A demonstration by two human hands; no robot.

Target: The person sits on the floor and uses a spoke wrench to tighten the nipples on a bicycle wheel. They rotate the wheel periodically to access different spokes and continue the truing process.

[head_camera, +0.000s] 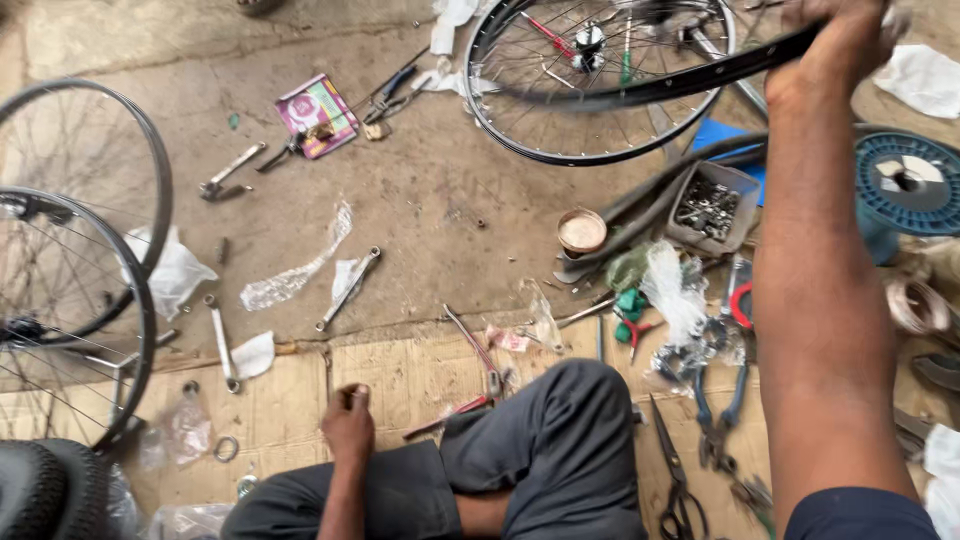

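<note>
Right grip [838, 35] clenched on a black rubber strip [690, 78], stretched across the spoked wheel rim [560, 152] on the floor ahead. Left grip [347, 425] curled shut by the knee on something small, too hidden to identify. Strip apparently not yet seated around rim; spanners [348, 290], pliers [718, 420] scattered nearby.
</note>
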